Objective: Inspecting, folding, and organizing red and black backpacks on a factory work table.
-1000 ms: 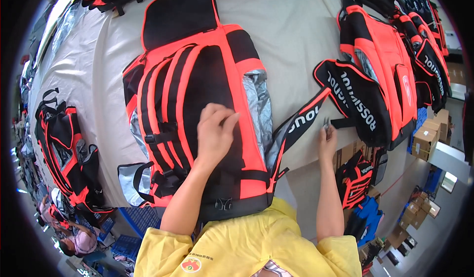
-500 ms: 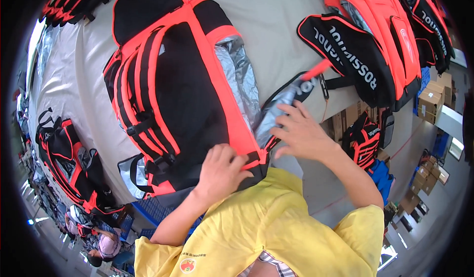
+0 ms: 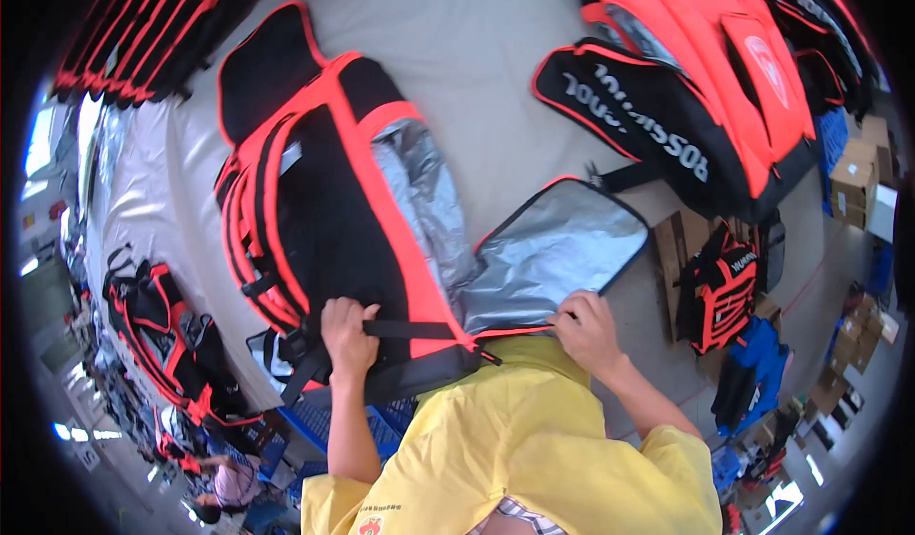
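Observation:
A large black and coral-orange backpack (image 3: 357, 235) lies on the pale table covering, its shoulder straps (image 3: 262, 221) facing up. My left hand (image 3: 349, 338) is closed at the bag's near end on a black webbing strap (image 3: 415, 329), which stretches right toward the corner. On the right, a side flap (image 3: 562, 235) is folded outward with its silver lining up. My right hand (image 3: 587, 331) pinches the flap's near edge, at the orange-trimmed border. The silver lining (image 3: 415, 178) of the side pocket shows along the bag's right side.
Another coral and black bag (image 3: 715, 78) lies at the far right, a smaller one (image 3: 167, 335) at the left. Stacked black-orange pieces (image 3: 143, 35) fill the far left. Cardboard boxes (image 3: 858, 178) and a blue crate (image 3: 381, 425) stand beyond the table edge. A person (image 3: 233, 483) is at lower left.
The flap has turned over, silver lining now up. My right hand has closed on its near edge. My left hand has moved left and closed on the webbing strap. The view has shifted.

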A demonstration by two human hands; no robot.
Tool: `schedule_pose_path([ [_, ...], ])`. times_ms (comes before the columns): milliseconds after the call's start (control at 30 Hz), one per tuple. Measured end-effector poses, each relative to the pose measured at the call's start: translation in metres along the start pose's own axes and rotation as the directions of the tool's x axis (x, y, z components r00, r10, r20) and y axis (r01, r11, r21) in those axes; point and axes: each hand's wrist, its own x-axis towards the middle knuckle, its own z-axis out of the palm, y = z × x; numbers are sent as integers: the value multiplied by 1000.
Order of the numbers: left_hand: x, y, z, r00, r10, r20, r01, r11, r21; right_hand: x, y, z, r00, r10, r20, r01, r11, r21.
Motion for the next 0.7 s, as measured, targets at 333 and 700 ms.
schedule_pose_path([
  [333, 80, 99, -91, 845, -128, 519, 100, 992, 82, 3, 37, -5, 986, 87, -143, -62, 983, 172],
  [700, 148, 149, 94, 856, -447, 261, 298, 838, 456, 10, 42, -22, 987, 35, -158, 11, 959, 282],
])
